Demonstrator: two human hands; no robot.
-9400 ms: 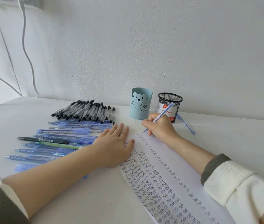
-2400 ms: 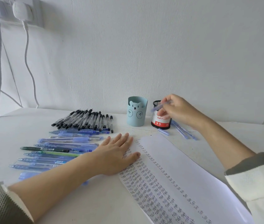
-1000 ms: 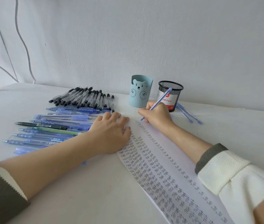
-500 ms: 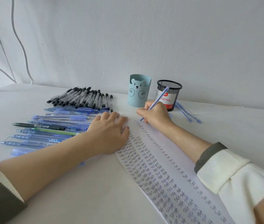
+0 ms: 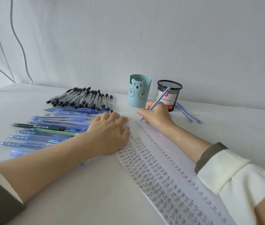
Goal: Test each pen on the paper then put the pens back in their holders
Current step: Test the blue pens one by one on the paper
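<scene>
Right hand [image 5: 156, 116] gripped a blue pen [image 5: 159, 99], tip down at the far end of the paper [image 5: 165, 143], which was covered in columns of "test". Left hand [image 5: 109, 133] rested on the paper's left edge, fingers a bit curled. Black pens [image 5: 83, 98] and blue pens [image 5: 55, 124] lay in rows on the left, with the bear holder [image 5: 139, 91] and mesh holder [image 5: 175, 88] standing behind the paper
</scene>
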